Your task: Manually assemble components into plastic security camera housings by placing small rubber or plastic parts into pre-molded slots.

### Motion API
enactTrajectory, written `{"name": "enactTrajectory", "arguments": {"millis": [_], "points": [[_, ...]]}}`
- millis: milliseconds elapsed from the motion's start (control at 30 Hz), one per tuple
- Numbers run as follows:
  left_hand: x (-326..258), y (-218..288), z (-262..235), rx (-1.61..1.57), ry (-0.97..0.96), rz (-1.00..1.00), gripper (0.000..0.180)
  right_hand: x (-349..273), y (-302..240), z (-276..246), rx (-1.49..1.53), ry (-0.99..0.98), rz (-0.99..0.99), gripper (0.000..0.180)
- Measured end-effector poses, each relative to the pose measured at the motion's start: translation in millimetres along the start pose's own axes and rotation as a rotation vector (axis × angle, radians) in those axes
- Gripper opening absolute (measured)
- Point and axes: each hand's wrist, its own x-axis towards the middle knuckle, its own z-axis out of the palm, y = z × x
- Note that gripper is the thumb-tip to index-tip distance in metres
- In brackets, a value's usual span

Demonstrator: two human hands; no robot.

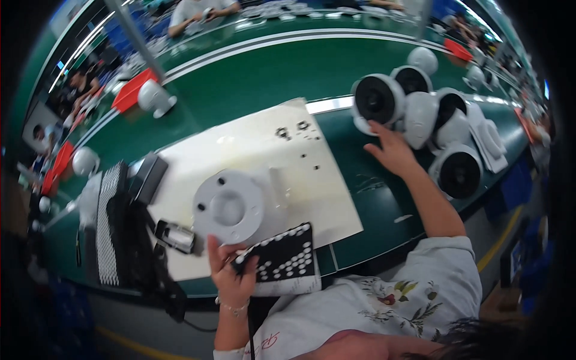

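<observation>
My left hand (233, 282) is at the near edge of the work mat, its thumb and fingers around the left corner of a black sheet with white dots (287, 255). White paper shows under that sheet. Just beyond those fingers stands a white round housing (255, 207), its ring-shaped base facing up with two dark spots on it. Out to the right, my right hand (393, 150) has its fingers spread, with fingertips at a white camera housing with a black round front (377, 101). Whether they touch it I cannot tell.
More white housings (459, 171) crowd the right side of the green table. A cream mat (288, 162) carries small black parts (303, 126). At left are a dark box (149, 179), a silver-and-black device (175, 236) and black wrapping. Red bins (133, 90) line the far side; people work beyond.
</observation>
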Motion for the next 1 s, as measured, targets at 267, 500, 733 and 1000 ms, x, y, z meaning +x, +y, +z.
{"name": "enactTrajectory", "arguments": {"millis": [267, 500, 733, 1000], "points": [[1.8, -9.3, 10.9, -0.069, 0.086, 0.121, 0.016, -11.0, -132.4, -31.6, 0.52, 0.034, -0.474, 0.054], [5.6, -11.7, 6.9, -0.116, 0.093, 0.172, 0.022, -1.9, -226.9, -33.5, 0.862, -0.055, -0.937, 0.052], [6.4, -14.3, 6.4, -0.111, 0.105, 0.228, 0.021, -18.0, -238.2, -11.3, 0.812, -0.132, -0.901, 0.049], [3.1, -15.2, 5.8, -0.175, 0.092, 0.175, 0.019, -27.8, -232.2, 0.9, 0.631, 0.033, -1.014, 0.043]]}}
